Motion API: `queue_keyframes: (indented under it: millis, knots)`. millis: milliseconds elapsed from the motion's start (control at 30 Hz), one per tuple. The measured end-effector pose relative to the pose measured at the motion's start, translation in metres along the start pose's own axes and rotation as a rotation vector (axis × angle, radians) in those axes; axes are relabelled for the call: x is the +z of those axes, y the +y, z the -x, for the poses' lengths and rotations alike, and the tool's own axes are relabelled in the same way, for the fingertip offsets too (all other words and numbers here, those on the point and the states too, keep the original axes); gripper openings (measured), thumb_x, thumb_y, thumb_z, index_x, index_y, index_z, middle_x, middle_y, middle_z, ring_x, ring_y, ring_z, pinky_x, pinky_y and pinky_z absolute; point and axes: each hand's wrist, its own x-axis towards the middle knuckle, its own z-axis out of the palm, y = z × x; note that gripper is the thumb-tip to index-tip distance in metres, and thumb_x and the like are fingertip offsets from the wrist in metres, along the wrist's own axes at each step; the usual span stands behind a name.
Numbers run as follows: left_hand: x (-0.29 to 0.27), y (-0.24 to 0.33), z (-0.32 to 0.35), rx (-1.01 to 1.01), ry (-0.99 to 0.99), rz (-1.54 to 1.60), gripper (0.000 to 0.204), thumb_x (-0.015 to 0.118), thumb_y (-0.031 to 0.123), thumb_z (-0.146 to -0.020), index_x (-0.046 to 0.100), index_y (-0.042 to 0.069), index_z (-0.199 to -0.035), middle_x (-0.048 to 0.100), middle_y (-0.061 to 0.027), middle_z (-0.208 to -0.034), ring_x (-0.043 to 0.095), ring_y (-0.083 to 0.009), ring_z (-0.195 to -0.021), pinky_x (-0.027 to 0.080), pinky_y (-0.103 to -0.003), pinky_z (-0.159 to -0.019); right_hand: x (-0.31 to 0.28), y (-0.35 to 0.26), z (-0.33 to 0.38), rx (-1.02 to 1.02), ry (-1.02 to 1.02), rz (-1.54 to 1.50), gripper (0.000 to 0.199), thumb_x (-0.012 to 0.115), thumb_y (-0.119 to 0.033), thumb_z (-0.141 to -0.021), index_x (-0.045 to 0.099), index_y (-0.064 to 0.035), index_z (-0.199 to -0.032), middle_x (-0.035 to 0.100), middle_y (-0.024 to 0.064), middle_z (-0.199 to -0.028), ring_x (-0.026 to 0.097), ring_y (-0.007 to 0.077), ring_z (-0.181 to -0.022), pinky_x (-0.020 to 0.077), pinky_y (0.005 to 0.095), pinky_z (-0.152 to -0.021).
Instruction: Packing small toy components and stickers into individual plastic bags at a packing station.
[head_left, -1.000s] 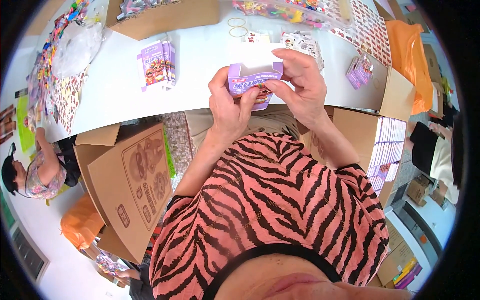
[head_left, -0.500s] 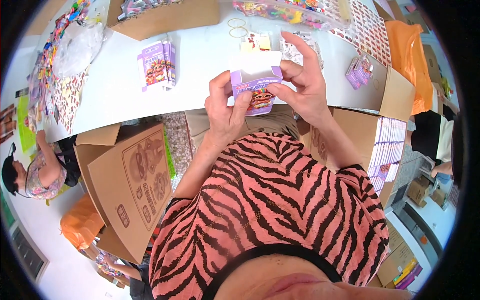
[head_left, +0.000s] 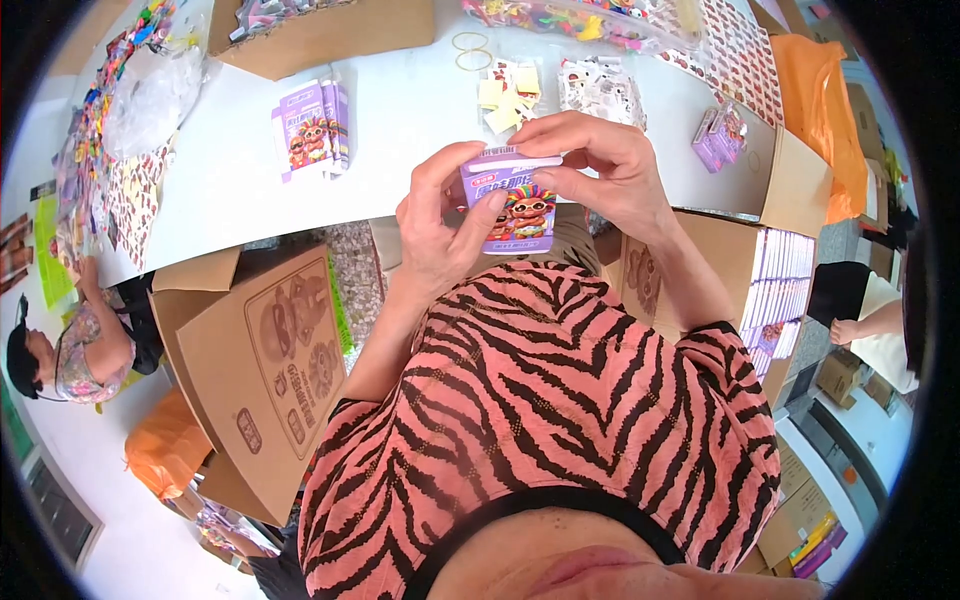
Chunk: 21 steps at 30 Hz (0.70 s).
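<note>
Just off the near edge of the white table (head_left: 250, 190), I see the small purple carton (head_left: 508, 205) held upright between both hands. My left hand (head_left: 437, 235) clasps its left side, while my right hand (head_left: 610, 175) pinches the top flap from the right.

We look from a single fisheye camera worn on the head, facing steeply down over our own striped chest and forearms, which rise from the lower edge. The white table (head_left: 240, 190) curves across the top, close in front of us, its edges bending toward the dark round rim. No second view shares the scene
</note>
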Motion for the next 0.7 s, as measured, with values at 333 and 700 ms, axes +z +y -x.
queue_keyframes:
  millis: [333,700]
  knots:
    - [-0.007,-0.003,0.009,0.057,-0.136,-0.122,0.043,0.068,0.002,-0.08,0.05,-0.001,-0.118,0.06,-0.0157,-0.108,0.065,-0.0213,-0.091,0.054,-0.03,-0.075,-0.014,-0.013,-0.011,0.26,-0.25,-0.06,0.018,0.06,-0.007,-0.087,0.064,0.0022,-0.102,0.065,0.0075,-0.1,0.06,0.0115,-0.093,0.0478,0.0258,-0.085]
    - [-0.004,0.002,0.023,-0.047,-0.139,-0.088,0.057,0.067,0.001,-0.082,0.035,-0.002,-0.129,0.058,-0.0184,-0.107,0.062,-0.0212,-0.095,0.053,-0.031,-0.078,-0.001,-0.018,-0.011,0.282,-0.23,0.057,0.015,0.062,-0.002,-0.084,0.065,0.0007,-0.098,0.065,0.0028,-0.09,0.06,0.0082,-0.086,0.0493,0.0229,-0.076]
